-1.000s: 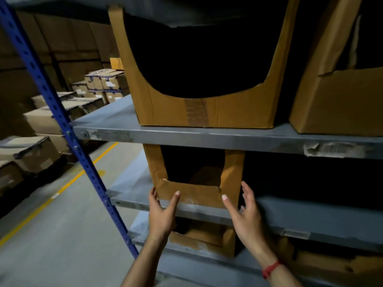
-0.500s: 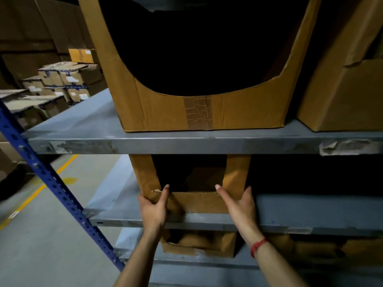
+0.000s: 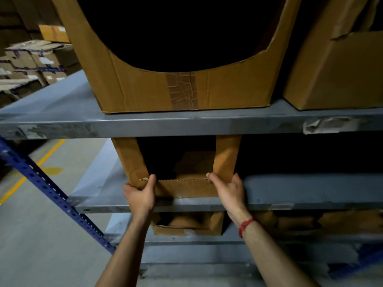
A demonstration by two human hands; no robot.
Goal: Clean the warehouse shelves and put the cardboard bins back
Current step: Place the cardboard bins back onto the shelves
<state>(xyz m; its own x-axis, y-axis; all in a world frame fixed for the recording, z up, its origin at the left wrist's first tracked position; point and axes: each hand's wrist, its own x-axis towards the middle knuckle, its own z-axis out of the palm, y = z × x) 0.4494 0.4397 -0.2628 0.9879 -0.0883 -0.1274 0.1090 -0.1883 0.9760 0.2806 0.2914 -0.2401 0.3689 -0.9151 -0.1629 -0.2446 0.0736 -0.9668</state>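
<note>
A brown cardboard bin [image 3: 186, 187] with a cut-out front stands at the front edge of the middle grey shelf [image 3: 310, 191]. My left hand [image 3: 141, 195] grips its lower left front corner, thumb hooked over the cut edge. My right hand [image 3: 228, 189] grips the lower right front corner, thumb on the cut edge; a red band circles that wrist. The bin's inside is dark, with a loose cardboard flap showing.
A large cut-out bin [image 3: 182, 79] and a second box [image 3: 335, 69] sit on the upper shelf [image 3: 145, 125]. Another bin [image 3: 186, 224] sits on the shelf below. A blue upright [image 3: 51, 193] runs at left. Stacked boxes [image 3: 35, 63] stand across the aisle.
Both hands moved from hovering open in front of the bin to closing on its lower front corners. The camera came closer to the shelves.
</note>
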